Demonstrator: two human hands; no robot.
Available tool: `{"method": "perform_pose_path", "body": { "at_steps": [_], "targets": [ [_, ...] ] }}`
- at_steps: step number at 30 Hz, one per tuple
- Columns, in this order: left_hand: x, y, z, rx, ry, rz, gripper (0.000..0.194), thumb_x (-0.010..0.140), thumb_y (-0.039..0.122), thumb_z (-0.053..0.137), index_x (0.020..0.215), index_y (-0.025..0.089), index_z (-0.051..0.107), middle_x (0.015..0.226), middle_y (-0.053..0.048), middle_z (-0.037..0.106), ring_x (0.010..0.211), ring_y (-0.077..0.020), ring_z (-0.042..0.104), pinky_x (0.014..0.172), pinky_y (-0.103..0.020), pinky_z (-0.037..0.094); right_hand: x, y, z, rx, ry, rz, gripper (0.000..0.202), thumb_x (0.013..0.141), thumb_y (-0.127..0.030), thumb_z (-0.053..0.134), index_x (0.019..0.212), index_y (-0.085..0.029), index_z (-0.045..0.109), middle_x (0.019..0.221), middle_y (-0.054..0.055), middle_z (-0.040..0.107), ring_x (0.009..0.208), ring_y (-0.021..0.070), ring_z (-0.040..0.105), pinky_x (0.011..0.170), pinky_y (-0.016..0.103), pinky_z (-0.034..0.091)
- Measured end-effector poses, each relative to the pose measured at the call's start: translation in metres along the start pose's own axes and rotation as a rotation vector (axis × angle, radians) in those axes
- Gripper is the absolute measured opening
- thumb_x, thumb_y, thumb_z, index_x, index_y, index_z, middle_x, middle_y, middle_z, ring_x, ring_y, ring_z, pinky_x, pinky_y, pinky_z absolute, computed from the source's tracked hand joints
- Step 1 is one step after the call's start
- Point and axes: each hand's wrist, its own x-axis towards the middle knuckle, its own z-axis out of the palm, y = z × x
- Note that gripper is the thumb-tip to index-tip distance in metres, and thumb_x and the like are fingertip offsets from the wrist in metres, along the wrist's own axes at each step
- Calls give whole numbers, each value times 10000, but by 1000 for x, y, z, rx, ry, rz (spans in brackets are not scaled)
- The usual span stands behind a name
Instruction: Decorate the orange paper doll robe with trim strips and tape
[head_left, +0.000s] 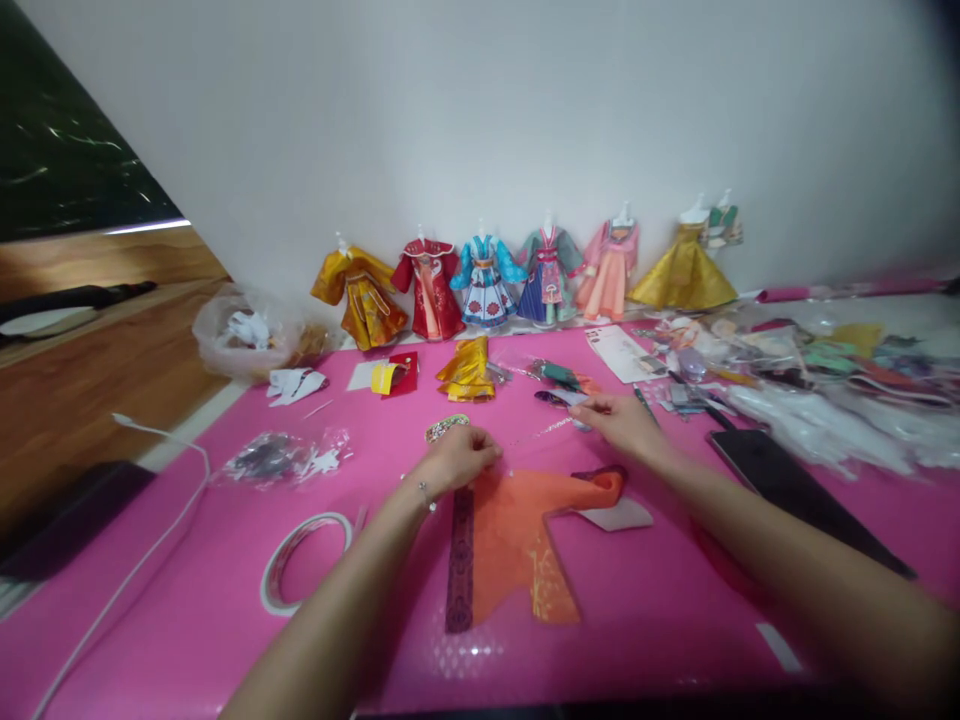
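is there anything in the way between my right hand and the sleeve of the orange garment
Nothing visible is: only bare pink table shows between the right hand and the sleeve of the orange garment. A thin pale strip lies to the left of that gap, by the fingertips.

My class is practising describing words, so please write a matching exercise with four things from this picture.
1. Left hand
2. Orange garment
3. Tape roll
4. Blue-sleeved dress

A. Stands near the wall
B. Lies left of the left forearm
C. Has a bracelet at the wrist
D. Has a dark patterned band

Pairs: 1-C; 2-D; 3-B; 4-A
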Motion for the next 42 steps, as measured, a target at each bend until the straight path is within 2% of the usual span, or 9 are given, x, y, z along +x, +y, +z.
{"method": "perform_pose_path", "body": {
  "at_steps": [3,7,16,22,26,30,34,39,42],
  "targets": [
    [18,-2,-2,88,-3,15,239,930,345,625,827,128,631,719,33,611,569,-101,574,533,-240,498,8,10,0,-45,-19,27,222,915,-292,669,763,-134,638,720,-32,628,658,129,611,645,283,515],
    [18,-1,-6,77,-15,59,277,912,349,635,735,138,610,632,53,563,522,-95,529,512,-233,452,8,7,-2,24,-43,39,239,921,-293,661,746,-134,629,685,-39,620,630,124,617,629,278,527],
    [-33,9,6,-76,-106,132,274,811,388,620,783,151,756,576,23,594,501,-114,445,491,-229,365,-34,-77,-16,337,-296,13,316,765,-470,763,741,-166,679,675,51,752,612,166,721,597,278,583],
    [-59,30,17,-72,206,175,283,842,318,557,973,146,739,895,-80,711,804,-217,583,745,-319,434,-58,-109,-14,481,-511,62,327,692,-445,831,683,-166,660,613,3,733,547,114,706,526,184,560],
    [-86,47,29,-433,141,242,283,890,392,538,807,173,698,826,-38,691,796,-181,588,752,-280,442,-63,-110,-11,454,-527,52,290,731,-415,811,688,-167,668,617,3,733,532,99,686,523,177,553],
    [-103,49,43,-756,100,164,189,782,346,711,703,174,703,663,17,648,638,-116,538,650,-231,408,-66,-103,-7,448,-523,45,224,785,-370,763,720,-179,667,610,-9,718,526,101,677,521,190,549],
    [-108,46,52,-861,83,108,145,662,279,813,668,173,715,631,24,653,579,-94,530,594,-210,403,-70,-96,-1,453,-550,39,165,806,-316,740,733,-182,676,602,-16,703,513,97,653,514,197,527],
    [-117,42,63,-916,145,97,106,647,224,820,632,181,725,576,34,646,528,-71,514,546,-179,390,-73,-82,3,393,-578,-10,246,866,-380,667,768,-162,724,691,16,717,550,91,621,536,206,482],
    [-124,34,70,-1003,136,110,107,658,245,829,640,194,737,579,25,675,538,-81,556,556,-178,421,-80,-69,4,370,-511,23,276,867,-423,650,842,-160,727,754,22,709,534,83,566,510,214,424]
  ]
}}
